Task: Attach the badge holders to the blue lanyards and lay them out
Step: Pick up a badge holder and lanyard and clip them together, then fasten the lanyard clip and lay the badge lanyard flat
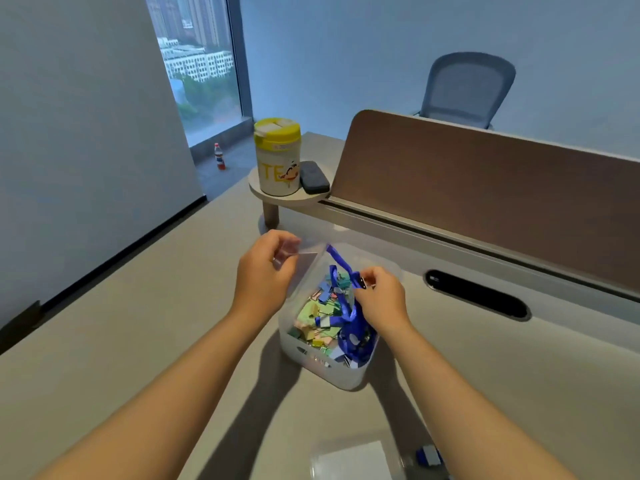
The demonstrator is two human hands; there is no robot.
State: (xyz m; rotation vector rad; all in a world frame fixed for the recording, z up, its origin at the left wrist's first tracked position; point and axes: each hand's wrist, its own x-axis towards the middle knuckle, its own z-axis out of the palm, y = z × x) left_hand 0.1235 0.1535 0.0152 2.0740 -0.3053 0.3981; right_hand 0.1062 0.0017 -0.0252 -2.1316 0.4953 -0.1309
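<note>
The clear badge holder (297, 261) is pinched in the left hand (265, 268) above the far left rim of the translucent bin (343, 377). The right hand (379, 296) pinches the metal clip (361, 283) of a blue lanyard (346, 299), which trails down into the bin on the desk (138, 323).

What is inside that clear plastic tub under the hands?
The clear plastic tub holds a heap of pastel binder clips and bunched blue lanyards, one strap rising to the right hand. Whatever lies beneath the heap is covered.
</note>
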